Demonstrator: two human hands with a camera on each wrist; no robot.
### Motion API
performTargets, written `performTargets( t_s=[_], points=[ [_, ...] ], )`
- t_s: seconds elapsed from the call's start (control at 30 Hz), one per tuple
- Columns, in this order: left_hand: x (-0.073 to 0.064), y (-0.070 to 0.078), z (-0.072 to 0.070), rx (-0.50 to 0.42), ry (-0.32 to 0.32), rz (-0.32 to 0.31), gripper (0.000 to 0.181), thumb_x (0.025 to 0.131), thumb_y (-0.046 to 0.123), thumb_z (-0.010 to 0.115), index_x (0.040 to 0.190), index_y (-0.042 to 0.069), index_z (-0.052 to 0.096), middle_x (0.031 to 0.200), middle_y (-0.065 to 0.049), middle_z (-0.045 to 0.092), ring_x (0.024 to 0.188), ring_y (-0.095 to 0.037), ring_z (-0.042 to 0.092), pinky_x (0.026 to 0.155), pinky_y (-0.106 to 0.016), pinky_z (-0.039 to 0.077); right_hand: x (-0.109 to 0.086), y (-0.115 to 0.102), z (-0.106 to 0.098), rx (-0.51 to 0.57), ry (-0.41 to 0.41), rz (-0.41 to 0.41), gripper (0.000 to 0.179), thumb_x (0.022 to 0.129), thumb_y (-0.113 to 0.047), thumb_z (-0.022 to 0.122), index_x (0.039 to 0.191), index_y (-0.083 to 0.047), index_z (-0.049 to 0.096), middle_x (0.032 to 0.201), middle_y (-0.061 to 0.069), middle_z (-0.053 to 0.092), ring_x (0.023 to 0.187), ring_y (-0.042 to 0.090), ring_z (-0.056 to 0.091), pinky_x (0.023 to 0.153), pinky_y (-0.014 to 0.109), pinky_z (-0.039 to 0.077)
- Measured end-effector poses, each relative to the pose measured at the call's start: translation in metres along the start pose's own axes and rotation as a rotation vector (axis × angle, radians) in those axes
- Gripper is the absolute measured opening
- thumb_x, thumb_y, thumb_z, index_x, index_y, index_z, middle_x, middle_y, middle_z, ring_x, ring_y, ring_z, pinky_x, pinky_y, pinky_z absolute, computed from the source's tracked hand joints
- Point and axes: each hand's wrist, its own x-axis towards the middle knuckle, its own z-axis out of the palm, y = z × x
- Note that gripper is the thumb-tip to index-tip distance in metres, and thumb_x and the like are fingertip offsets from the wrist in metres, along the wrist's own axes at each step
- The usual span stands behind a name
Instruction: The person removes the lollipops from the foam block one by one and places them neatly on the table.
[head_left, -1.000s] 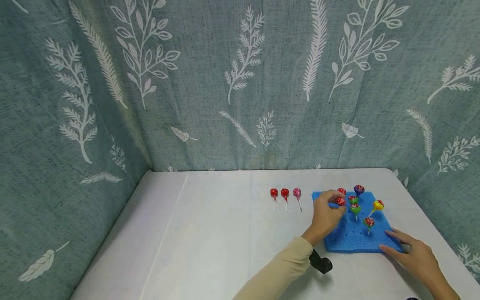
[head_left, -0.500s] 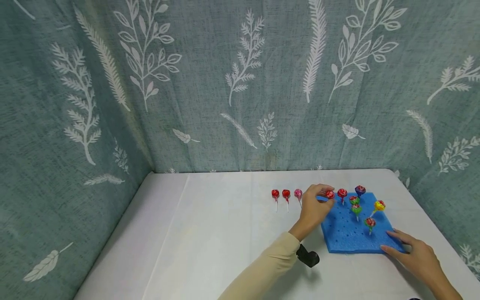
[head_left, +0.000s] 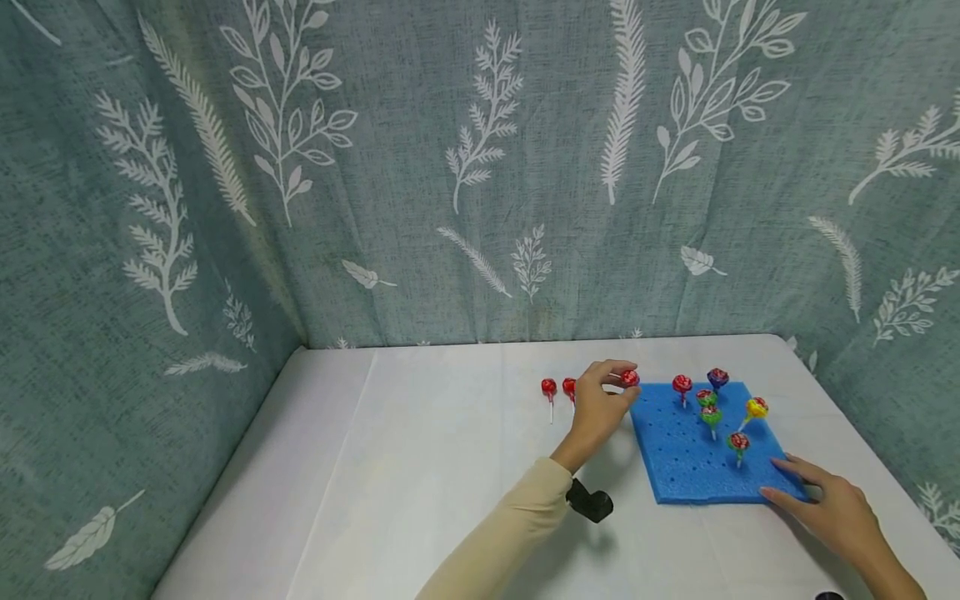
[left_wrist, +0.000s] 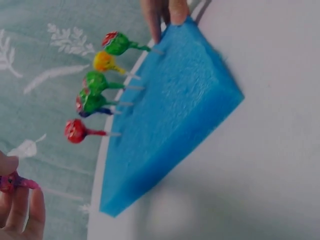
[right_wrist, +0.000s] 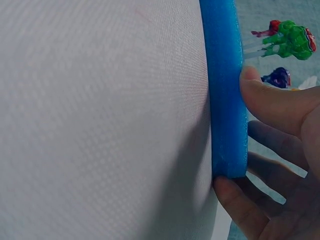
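My left hand (head_left: 602, 408) pinches a red-pink lollipop (head_left: 630, 379) by its wrapped head, just off the back left corner of a blue foam board (head_left: 682, 475). In the left wrist view that lollipop (left_wrist: 11, 182) points its wrapper end toward the board, and its stick cannot be made out. My right hand (head_left: 832, 508) holds the board's front right corner. The right wrist view has the thumb (right_wrist: 265, 95) on the board's face and a finger at its edge. Standing in the board are a red lollipop (head_left: 682, 384), a yellow one (head_left: 757, 408), a dark blue one (head_left: 717, 379) and several green ones (head_left: 738, 442).
Left of the board, a red lollipop (head_left: 549, 387) lies on the white table (head_left: 405, 467), with a second red one (head_left: 569, 387) partly behind my left hand. Small holes dot the board. A patterned green cloth (head_left: 420, 167) hangs behind and beside the table.
My left hand has moved left with the lollipop, from over the board to beyond its left edge. It now hides the pink lollipop on the table. My right hand has stayed at the corner.
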Motion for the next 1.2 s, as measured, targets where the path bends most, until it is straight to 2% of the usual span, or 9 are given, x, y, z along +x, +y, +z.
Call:
performTargets(
  t_s=[0.3,0.43,0.6,0.8,0.93,1.2],
  points=[
    [0.004,-0.003,-0.019,0.012,0.043,-0.004,0.027,0.080,0.005,0.073,0.106,0.011,0.071,0.096,-0.001,0.062,0.086,-0.011,0.063,0.066,-0.018,0.051,-0.001,0.000,0.001,-0.002,0.022,-0.014,0.079,0.084,-0.054,0.064,0.129,0.009,0.049,0.131,0.038,0.039,0.113,0.061,0.038,0.080,0.068,0.039],
    [0.005,-0.003,-0.025,0.016,0.035,-0.019,0.027,0.081,0.006,0.073,0.106,0.015,0.072,0.097,-0.001,0.062,0.087,-0.012,0.062,0.062,-0.019,0.051,-0.001,0.001,0.001,-0.002,0.019,-0.011,0.080,0.083,-0.054,0.064,0.129,0.009,0.049,0.132,0.038,0.039,0.114,0.061,0.037,0.081,0.068,0.038],
    [0.009,-0.004,-0.033,0.028,0.020,-0.021,0.027,0.081,0.005,0.073,0.107,0.012,0.071,0.097,-0.002,0.063,0.084,-0.014,0.063,0.062,-0.019,0.050,0.000,0.000,0.001,0.000,0.006,-0.005,0.081,0.083,-0.055,0.063,0.130,0.009,0.048,0.133,0.037,0.038,0.115,0.061,0.036,0.082,0.069,0.037],
    [0.014,-0.007,-0.041,0.060,0.034,-0.025,0.027,0.080,0.006,0.074,0.106,0.012,0.072,0.094,-0.001,0.063,0.079,-0.009,0.063,0.066,-0.019,0.049,0.001,0.000,0.001,0.001,0.013,-0.002,0.081,0.083,-0.056,0.063,0.130,0.009,0.048,0.133,0.037,0.038,0.115,0.061,0.036,0.082,0.069,0.037],
    [0.016,-0.008,-0.048,0.058,0.021,-0.040,0.026,0.081,0.007,0.074,0.106,0.011,0.072,0.096,-0.002,0.062,0.080,-0.009,0.062,0.069,-0.019,0.051,0.000,0.000,0.001,0.003,0.009,-0.004,0.080,0.083,-0.055,0.063,0.130,0.009,0.048,0.133,0.037,0.039,0.115,0.061,0.036,0.081,0.070,0.037],
    [0.020,-0.011,-0.064,0.069,0.017,-0.085,0.025,0.082,0.010,0.073,0.107,0.012,0.071,0.095,-0.003,0.063,0.083,-0.011,0.060,0.062,-0.021,0.050,0.000,0.000,0.000,0.005,0.005,-0.005,0.080,0.084,-0.055,0.063,0.130,0.008,0.048,0.133,0.037,0.039,0.115,0.061,0.035,0.082,0.070,0.036]
  ],
)
